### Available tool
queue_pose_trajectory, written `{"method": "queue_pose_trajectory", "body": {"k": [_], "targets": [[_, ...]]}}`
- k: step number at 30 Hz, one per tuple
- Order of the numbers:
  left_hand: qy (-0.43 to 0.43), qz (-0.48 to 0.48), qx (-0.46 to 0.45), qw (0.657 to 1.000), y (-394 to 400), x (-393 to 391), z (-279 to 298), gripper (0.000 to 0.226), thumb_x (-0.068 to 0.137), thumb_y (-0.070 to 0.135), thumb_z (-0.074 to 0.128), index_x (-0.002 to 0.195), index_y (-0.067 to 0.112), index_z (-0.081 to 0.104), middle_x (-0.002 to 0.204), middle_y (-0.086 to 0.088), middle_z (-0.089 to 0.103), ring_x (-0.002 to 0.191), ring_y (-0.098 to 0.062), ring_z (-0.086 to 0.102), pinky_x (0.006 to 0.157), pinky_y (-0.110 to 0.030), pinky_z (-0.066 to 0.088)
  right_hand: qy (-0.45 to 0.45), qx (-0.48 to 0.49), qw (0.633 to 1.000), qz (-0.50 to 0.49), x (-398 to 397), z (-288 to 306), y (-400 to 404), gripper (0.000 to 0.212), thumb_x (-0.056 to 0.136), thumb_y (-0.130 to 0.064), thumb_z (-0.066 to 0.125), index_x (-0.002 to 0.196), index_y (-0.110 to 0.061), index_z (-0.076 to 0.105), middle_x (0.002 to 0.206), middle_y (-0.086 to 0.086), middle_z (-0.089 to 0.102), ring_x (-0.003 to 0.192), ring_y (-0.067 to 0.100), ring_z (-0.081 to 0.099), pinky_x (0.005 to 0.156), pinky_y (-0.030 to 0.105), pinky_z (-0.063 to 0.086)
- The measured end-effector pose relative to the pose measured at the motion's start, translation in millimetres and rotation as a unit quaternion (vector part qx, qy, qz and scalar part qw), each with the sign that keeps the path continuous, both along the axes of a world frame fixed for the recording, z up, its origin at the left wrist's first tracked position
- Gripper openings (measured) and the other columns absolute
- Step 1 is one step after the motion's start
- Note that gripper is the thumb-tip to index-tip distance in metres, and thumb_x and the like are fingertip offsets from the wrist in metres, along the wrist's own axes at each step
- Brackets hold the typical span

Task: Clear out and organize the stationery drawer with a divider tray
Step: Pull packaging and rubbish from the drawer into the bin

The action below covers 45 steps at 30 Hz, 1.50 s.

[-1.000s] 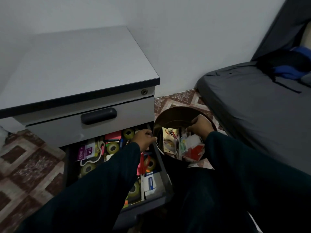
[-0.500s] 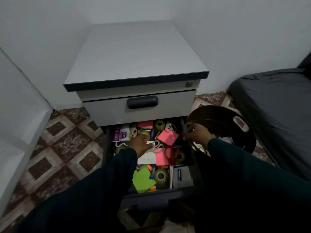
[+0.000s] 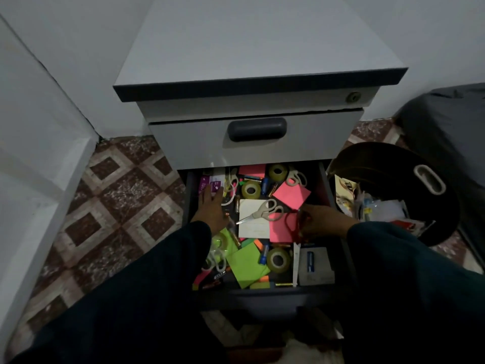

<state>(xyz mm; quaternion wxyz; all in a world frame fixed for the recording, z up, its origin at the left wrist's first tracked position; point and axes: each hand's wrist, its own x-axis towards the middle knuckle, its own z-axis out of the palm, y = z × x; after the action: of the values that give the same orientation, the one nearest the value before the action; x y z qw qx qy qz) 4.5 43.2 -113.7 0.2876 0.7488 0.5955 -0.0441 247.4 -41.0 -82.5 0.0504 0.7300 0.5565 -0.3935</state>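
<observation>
The open drawer (image 3: pixel 324 179) of a grey cabinet is crowded with stationery. Grey-handled scissors (image 3: pixel 262 212) lie on a white notepad (image 3: pixel 253 228), with pink sticky notes (image 3: pixel 291 194), green sticky notes (image 3: pixel 246 264) and tape rolls (image 3: pixel 251 190) around them. My left hand (image 3: pixel 211 207) lies with straight fingers at the drawer's left side, its fingertips on a purple box (image 3: pixel 206 183). At the right side, my right hand (image 3: pixel 324 222) curls its fingers round the red handle of a pair of scissors (image 3: pixel 290 225). No divider tray is in view.
A dark round basket (image 3: pixel 367 151) stands on the floor right of the drawer, holding papers and packets. The closed upper drawer with a dark handle (image 3: pixel 256 128) overhangs the open drawer's back. A white wall edge is at left, a dark mattress (image 3: pixel 446 114) at right.
My right hand left the basket and came into the drawer, onto the red scissors. The left hand slid to the drawer's left side. The view swung left, centring on the cabinet.
</observation>
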Motion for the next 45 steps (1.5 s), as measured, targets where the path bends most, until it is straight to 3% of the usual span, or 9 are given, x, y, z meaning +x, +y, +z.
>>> {"method": "queue_pose_trajectory", "body": {"k": [4,7,10,18,24,34,37,41,45], "targets": [[0.023,-0.036,0.001,0.999,7,-2,-15,0.070,0.095,0.028,0.052,0.151,0.011,0.012,0.156,-0.019,-0.013,0.143,-0.040,-0.014,0.117,-0.040,-0.001,-0.033,-0.018,0.998,0.048,-4,-6,1,0.069,0.083,-0.023,0.069,0.141,-0.010,0.034,0.135,0.010,0.049,0.120,0.024,0.050,0.089,0.025,0.040],[0.024,-0.042,-0.022,0.999,11,-7,-21,0.069,0.095,0.030,0.051,0.151,0.020,0.012,0.156,-0.024,-0.007,0.143,-0.041,-0.012,0.117,-0.040,0.003,-0.048,-0.024,0.996,0.070,-5,-9,4,0.062,0.084,-0.025,0.069,0.137,-0.010,0.039,0.135,0.009,0.048,0.120,0.024,0.049,0.088,0.024,0.039],[0.025,-0.060,-0.024,0.998,11,-9,-19,0.066,0.095,0.028,0.050,0.151,0.022,0.015,0.154,-0.025,0.016,0.145,-0.035,-0.005,0.116,-0.034,0.012,-0.049,-0.022,0.996,0.076,-5,-11,6,0.058,0.084,-0.026,0.068,0.133,-0.011,0.042,0.132,0.009,0.049,0.118,0.023,0.049,0.085,0.024,0.038],[0.084,-0.077,0.001,0.994,-16,-5,-14,0.065,0.089,0.031,0.058,0.146,0.025,0.029,0.157,-0.015,0.003,0.142,-0.038,0.010,0.114,-0.041,0.020,-0.070,-0.016,0.991,0.112,-8,-11,2,0.054,0.083,-0.027,0.069,0.129,-0.010,0.046,0.130,0.008,0.051,0.116,0.022,0.051,0.095,0.030,0.045],[0.129,-0.117,0.069,0.982,-31,1,-13,0.056,0.089,0.033,0.057,0.141,0.027,0.036,0.150,-0.005,0.023,0.138,-0.032,0.020,0.111,-0.044,0.023,-0.069,-0.028,0.989,0.129,-12,-7,-4,0.056,0.084,-0.026,0.068,0.131,-0.010,0.044,0.132,0.009,0.049,0.119,0.023,0.050,0.099,0.033,0.044],[0.190,-0.220,0.124,0.949,-53,19,-19,0.054,0.090,0.019,0.050,0.141,0.012,0.033,0.148,-0.007,0.029,0.137,-0.026,0.025,0.111,-0.044,0.019,-0.067,-0.058,0.986,0.142,-16,-1,-8,0.057,0.088,-0.030,0.063,0.136,-0.009,0.039,0.136,0.011,0.046,0.121,0.024,0.047,0.098,0.031,0.040],[0.170,-0.195,0.140,0.956,-50,18,-22,0.062,0.086,0.026,0.056,0.142,0.016,0.030,0.152,-0.007,0.022,0.141,-0.025,0.019,0.114,-0.045,0.014,-0.066,-0.063,0.985,0.146,-15,-1,-9,0.057,0.088,-0.031,0.063,0.135,-0.009,0.039,0.136,0.011,0.047,0.121,0.025,0.048,0.099,0.032,0.040],[0.084,-0.072,0.179,0.978,-35,10,-20,0.059,0.087,0.043,0.056,0.138,0.021,0.036,0.146,-0.005,0.031,0.134,-0.025,0.031,0.107,-0.040,0.025,-0.073,-0.064,0.984,0.152,-14,-3,-8,0.058,0.088,-0.033,0.063,0.136,-0.009,0.039,0.137,0.011,0.046,0.122,0.025,0.047,0.099,0.032,0.039],[0.072,0.007,0.083,0.994,-25,9,-22,0.050,0.092,0.027,0.050,0.140,0.029,0.036,0.135,-0.006,0.047,0.130,-0.027,0.038,0.103,-0.043,0.030,-0.073,-0.064,0.985,0.145,-14,-4,-5,0.058,0.088,-0.034,0.062,0.136,-0.010,0.039,0.136,0.012,0.047,0.122,0.025,0.047,0.099,0.032,0.040]]}}
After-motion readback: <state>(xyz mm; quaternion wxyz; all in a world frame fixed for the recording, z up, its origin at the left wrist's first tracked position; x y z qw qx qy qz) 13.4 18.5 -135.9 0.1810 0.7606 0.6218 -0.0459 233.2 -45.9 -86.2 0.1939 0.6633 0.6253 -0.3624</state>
